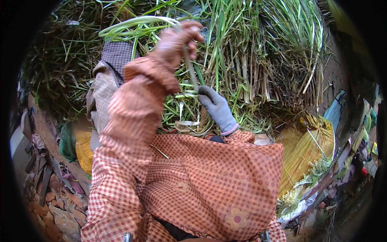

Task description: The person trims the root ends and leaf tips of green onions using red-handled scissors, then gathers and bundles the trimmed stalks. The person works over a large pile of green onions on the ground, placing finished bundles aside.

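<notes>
My left hand (178, 42), bare and blurred by motion, is raised in front of me with its fingers closed around a green leafy stalk (191, 71). Long pale-green leaves (142, 24) loop out to the left of that hand. The stalk's lower, whitish part runs down to my right hand (219, 110), which wears a grey-blue work glove with a pink cuff edge. Thumb and fingers of the glove pinch the stalk's end. Loose green leaves and stems (184, 112) lie beneath both hands. A red-checked garment (208, 181) covers my lap.
Bundled green stalks with brown root ends (257, 63) lie at upper right. A leafy heap (57, 69) spreads at upper left, beside grey cloth (104, 87). A yellow woven sack (305, 154) is at right with trimmings. Broken bricks (65, 208) lie lower left.
</notes>
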The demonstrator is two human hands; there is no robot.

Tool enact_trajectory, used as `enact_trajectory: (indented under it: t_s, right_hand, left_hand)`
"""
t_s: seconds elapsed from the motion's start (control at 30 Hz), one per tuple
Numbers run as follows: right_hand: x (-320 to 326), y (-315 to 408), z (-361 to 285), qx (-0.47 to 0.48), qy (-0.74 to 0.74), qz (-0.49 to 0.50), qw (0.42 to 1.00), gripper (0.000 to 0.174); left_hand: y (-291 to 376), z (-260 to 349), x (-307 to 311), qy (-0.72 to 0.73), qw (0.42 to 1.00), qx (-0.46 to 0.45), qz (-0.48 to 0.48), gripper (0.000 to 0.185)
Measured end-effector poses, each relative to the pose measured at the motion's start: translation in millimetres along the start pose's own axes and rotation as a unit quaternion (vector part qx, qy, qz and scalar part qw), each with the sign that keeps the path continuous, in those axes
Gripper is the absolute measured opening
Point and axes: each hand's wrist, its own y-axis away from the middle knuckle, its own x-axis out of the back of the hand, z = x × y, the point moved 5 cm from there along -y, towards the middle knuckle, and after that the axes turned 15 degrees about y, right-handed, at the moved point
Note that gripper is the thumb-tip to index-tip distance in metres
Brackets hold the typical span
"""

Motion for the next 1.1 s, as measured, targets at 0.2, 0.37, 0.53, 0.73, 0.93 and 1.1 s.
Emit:
enact_trajectory:
  t_s: [0.2,0.37,0.53,0.73,0.93,1.1]
  right_hand:
    - [-2.2,12.6,22.1,-0.051,0.007,0.008,0.999,0.029]
    - [6.2,14.1,17.0,-0.017,0.029,0.038,0.999,0.026]
    - [36.5,-3.8,-11.0,0.008,-0.101,0.116,0.988,0.023]
    - [48.8,-33.1,-49.2,0.019,-0.207,0.076,0.975,0.032]
    - [34.1,-28.2,-54.8,-0.028,-0.239,0.096,0.966,0.023]
    - [35.4,-22.2,-51.5,-0.051,-0.199,0.108,0.973,0.017]
  left_hand:
    - [-59.1,-92.4,52.8,-0.352,0.902,0.078,0.236,0.026]
    - [-42.8,-87.9,57.0,-0.255,0.93,0.113,0.239,0.02]
    - [21.4,-59.1,33.7,-0.077,0.976,0.095,0.181,0.012]
    - [90.5,-59.4,-2.4,0.045,0.983,0.151,0.099,0.017]
    - [102.2,-68.8,18.3,0.047,0.977,0.148,0.144,0.015]
    - [99.9,-62.0,35.7,0.025,0.974,0.118,0.191,0.008]
